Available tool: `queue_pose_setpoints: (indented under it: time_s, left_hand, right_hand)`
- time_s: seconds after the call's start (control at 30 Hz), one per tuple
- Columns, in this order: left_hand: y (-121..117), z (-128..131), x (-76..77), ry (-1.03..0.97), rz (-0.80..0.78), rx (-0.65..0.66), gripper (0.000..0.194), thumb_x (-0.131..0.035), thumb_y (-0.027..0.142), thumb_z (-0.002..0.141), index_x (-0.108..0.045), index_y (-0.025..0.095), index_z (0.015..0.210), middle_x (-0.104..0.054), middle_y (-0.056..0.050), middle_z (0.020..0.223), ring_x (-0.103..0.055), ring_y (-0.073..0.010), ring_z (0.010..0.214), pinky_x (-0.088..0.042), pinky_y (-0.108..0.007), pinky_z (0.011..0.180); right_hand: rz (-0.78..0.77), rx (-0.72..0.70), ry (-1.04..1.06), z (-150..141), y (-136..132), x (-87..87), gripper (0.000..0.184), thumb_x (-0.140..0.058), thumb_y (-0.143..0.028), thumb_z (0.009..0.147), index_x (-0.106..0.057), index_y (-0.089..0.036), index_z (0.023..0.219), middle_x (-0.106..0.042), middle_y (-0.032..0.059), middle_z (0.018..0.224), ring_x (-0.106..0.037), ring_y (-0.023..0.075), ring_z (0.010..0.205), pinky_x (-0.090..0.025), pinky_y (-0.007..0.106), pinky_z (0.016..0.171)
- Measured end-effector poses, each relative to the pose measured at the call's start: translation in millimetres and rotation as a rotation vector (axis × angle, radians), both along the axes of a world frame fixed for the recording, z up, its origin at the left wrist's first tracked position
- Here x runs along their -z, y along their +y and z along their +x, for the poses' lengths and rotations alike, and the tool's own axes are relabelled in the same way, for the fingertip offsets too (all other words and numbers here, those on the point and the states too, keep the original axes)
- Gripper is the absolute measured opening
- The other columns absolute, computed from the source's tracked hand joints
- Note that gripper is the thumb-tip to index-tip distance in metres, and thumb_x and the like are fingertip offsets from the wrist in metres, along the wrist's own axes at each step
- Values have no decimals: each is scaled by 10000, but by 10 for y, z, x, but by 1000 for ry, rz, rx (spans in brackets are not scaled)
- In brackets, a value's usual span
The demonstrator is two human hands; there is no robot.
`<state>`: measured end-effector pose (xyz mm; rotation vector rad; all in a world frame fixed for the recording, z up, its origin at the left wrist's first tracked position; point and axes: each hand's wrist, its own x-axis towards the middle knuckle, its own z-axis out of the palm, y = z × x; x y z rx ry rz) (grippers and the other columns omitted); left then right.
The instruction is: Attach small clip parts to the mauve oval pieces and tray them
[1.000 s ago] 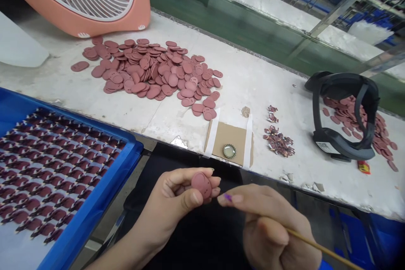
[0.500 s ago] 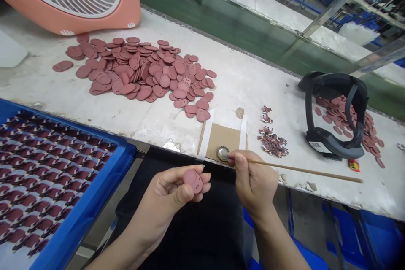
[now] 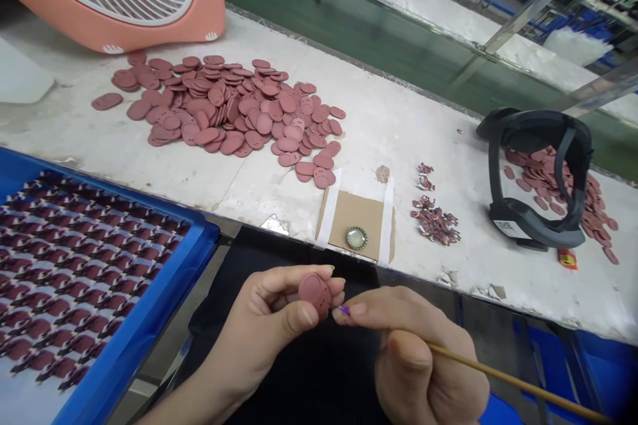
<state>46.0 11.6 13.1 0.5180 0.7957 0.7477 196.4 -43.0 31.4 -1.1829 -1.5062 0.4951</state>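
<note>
My left hand (image 3: 272,309) pinches a dusky pink oval piece (image 3: 315,293) between thumb and fingertips. My right hand (image 3: 413,358) is shut on a thin bamboo stick (image 3: 518,382), which runs out to the lower right. A small purple dab (image 3: 343,310) shows at the right fingertips, almost touching the pink piece. Beyond my hands, a metal bottle cap (image 3: 356,238) filled with something shiny lies on a cardboard square (image 3: 356,226), out of reach of both hands.
A loose heap of pink ovals (image 3: 234,113) lies on the white bench (image 3: 379,139), below a pink fan (image 3: 114,0). A blue tray (image 3: 124,292) holds rows of dark pieces at left. Small scraps (image 3: 433,224) and a black curved frame (image 3: 533,179) with more ovals are at right.
My right hand has come back from beside the bottle cap to my left hand, and the stick now points to the lower right. The left hand still holds the pink piece.
</note>
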Motion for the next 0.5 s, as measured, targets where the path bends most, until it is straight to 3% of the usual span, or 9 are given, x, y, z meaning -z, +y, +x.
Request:
queue_pose_setpoints:
  time_s: [0.5]
  left_hand:
    - [-22, -25, 1, -9, 14, -6, 213, -865, 314, 667, -821, 267, 870, -825, -22, 833, -771, -194, 847, -593, -182, 757]
  right_hand:
    - [1, -1, -181, -32, 72, -137, 263, -405, -275, 1067, -614, -151, 968, -712, 36, 790, -697, 117, 708, -563, 193, 618]
